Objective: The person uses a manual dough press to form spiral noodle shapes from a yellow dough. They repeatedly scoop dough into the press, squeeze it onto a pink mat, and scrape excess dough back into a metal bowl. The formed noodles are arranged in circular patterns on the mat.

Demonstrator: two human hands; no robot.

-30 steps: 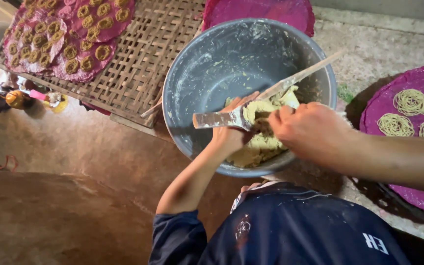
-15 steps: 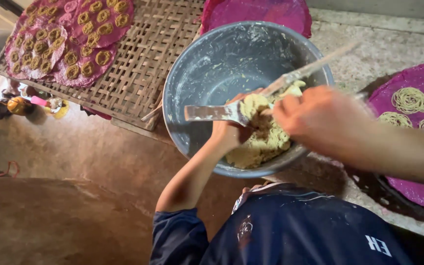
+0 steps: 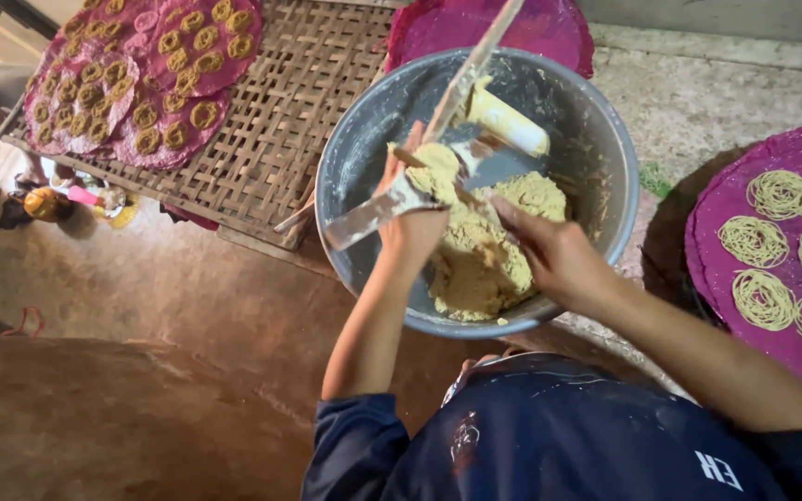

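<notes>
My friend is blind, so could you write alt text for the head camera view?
Two bare hands, left hand and right hand, work yellowish dough with a long metal press over a grey metal bowl. Purple cloths with noodle coils lie alongside.

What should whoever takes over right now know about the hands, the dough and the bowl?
Left hand: grips the metal press over the bowl.
Right hand: fingers at the press, pushing dough toward it.
Done: dough coils lie on the purple mat to the right; more coils on mats on the woven rack.
Left: a large lump of dough in the bowl.
</notes>
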